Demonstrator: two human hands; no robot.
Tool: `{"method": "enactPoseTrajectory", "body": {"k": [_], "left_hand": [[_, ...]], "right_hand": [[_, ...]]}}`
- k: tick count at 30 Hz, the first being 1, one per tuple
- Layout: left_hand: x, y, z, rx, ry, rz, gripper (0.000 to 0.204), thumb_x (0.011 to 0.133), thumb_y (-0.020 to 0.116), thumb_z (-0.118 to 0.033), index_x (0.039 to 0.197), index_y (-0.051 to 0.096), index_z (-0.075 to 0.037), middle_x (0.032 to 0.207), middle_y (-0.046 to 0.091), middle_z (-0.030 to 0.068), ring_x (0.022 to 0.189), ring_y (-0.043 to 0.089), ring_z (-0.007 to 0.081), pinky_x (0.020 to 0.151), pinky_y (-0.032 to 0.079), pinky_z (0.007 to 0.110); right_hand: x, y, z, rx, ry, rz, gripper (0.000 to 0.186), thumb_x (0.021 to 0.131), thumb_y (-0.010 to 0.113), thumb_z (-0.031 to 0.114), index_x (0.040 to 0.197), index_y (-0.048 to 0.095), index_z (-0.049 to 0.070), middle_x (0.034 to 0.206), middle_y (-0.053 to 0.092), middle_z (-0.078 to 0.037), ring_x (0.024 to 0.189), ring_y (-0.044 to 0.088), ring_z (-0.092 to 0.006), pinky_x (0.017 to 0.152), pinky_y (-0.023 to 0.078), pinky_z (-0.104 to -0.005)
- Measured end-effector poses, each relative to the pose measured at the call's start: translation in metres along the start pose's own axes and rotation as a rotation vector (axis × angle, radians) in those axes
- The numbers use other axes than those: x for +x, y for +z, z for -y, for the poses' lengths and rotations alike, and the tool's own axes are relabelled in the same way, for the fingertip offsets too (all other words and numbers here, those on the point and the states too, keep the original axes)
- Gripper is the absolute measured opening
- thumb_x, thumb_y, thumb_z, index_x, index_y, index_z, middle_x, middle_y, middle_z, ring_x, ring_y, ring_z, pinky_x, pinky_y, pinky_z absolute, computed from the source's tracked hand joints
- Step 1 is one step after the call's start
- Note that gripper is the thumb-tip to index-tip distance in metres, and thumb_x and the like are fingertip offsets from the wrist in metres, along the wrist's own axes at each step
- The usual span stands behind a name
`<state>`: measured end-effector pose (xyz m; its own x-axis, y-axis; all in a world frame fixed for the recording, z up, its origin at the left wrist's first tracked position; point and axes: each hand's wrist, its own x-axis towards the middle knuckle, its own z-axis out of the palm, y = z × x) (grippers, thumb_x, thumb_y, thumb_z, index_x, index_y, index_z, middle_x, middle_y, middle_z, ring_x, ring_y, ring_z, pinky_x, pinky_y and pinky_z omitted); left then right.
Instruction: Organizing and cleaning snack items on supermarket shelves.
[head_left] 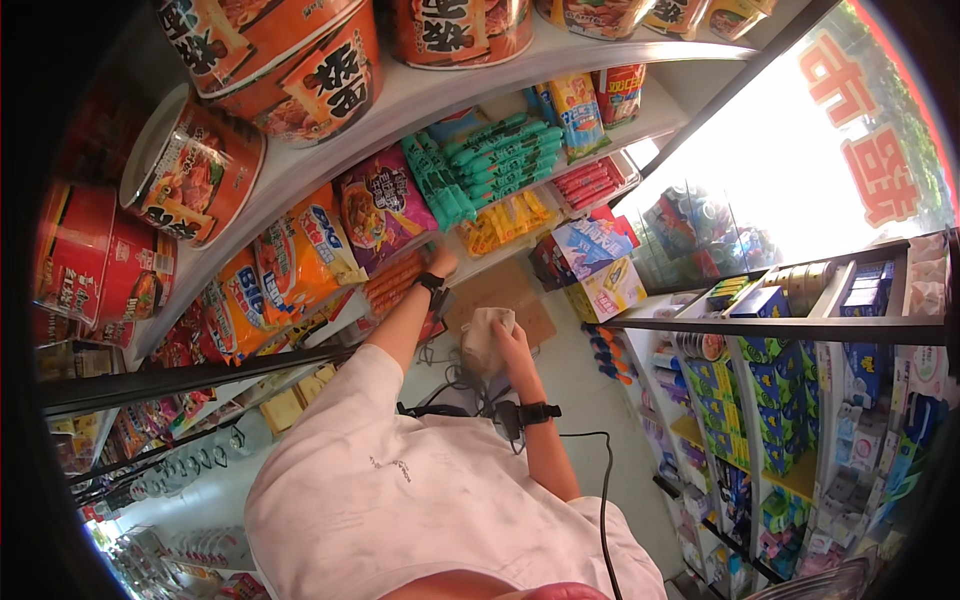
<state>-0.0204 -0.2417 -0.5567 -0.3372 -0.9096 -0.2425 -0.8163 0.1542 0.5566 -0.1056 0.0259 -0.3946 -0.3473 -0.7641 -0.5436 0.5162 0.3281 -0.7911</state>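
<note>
My left hand reaches into a shelf, beside a row of orange-red stick packs and below a purple noodle bag. Its fingers are mostly hidden, so I cannot make out whether it grips anything. Yellow stick packs lie just to its right, with stacked green stick packs beyond them. Lower down, in front of my body, my right hand is closed around a crumpled off-white cloth. Both wrists wear dark bands.
Orange noodle tubs line the upper shelf, and orange noodle bags fill the left. A cardboard sheet lies below. Coloured boxes stand at the shelf's right end. Stocked shelves run along the right. A black cable hangs by my right arm.
</note>
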Motion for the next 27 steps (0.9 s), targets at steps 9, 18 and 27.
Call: {"method": "enactPoseTrajectory", "body": {"k": [9, 18, 27], "left_hand": [[0.006, -0.011, 0.001, -0.074, -0.196, 0.339, 0.022, 0.081, 0.060, -0.008, 0.101, 0.064, 0.002, 0.098, 0.065, 0.0204, 0.094, 0.063, 0.0343, 0.078, 0.050, 0.043], [-0.050, -0.086, -0.029, -0.097, 0.019, -0.148, 0.017, 0.081, 0.069, -0.012, 0.088, 0.058, -0.001, 0.076, 0.061, 0.0125, 0.078, 0.066, 0.0293, 0.066, 0.050, 0.043], [-0.176, -0.179, -0.082, -0.445, 0.327, 0.384, 0.026, 0.089, 0.069, -0.010, 0.104, 0.060, 0.009, 0.089, 0.067, 0.0132, 0.077, 0.067, 0.0179, 0.066, 0.054, 0.032]], "right_hand": [[-0.002, -0.017, 0.000, -0.034, 0.012, -0.034, 0.037, 0.099, 0.057, 0.031, 0.120, 0.059, 0.001, 0.107, 0.064, -0.003, 0.096, 0.060, -0.0127, 0.082, 0.048, -0.0285], [0.011, -0.001, 0.025, 0.043, 0.075, -0.068, 0.041, 0.099, 0.056, 0.036, 0.127, 0.055, 0.005, 0.112, 0.063, -0.005, 0.099, 0.061, -0.0164, 0.083, 0.050, -0.0326], [0.009, 0.075, 0.077, 0.121, 0.013, 0.237, 0.045, 0.102, 0.049, 0.038, 0.130, 0.050, 0.003, 0.118, 0.060, -0.009, 0.107, 0.059, -0.0247, 0.088, 0.051, -0.0402]]}}
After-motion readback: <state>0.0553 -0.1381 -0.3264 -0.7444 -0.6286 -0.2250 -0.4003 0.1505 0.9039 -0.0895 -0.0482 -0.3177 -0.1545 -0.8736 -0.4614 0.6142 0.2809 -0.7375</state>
